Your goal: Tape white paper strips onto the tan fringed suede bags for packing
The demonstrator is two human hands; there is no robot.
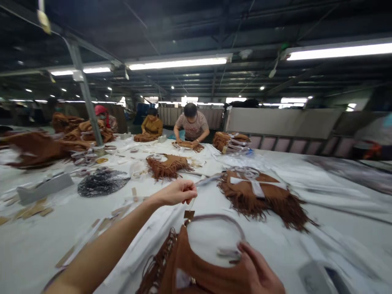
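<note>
Over the white table, the right hand grasps the brown fringed bag, its curved strap already grey-wrapped, while the left hand pinches the small brown rectangular tag's thin string, fastening unclear.

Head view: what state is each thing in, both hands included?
Left hand: closed, raised, pinching the tag's cord.
Right hand: gripping the near bag.
Brown tag: hanging from its cord.
Near fringed bag: held, handle arched.
Right-hand fringed bag: lying on the table, white strips across it.
Middle fringed bag: lying on the table.
Far stack of bags: piled up.
Tube light: lit.
</note>
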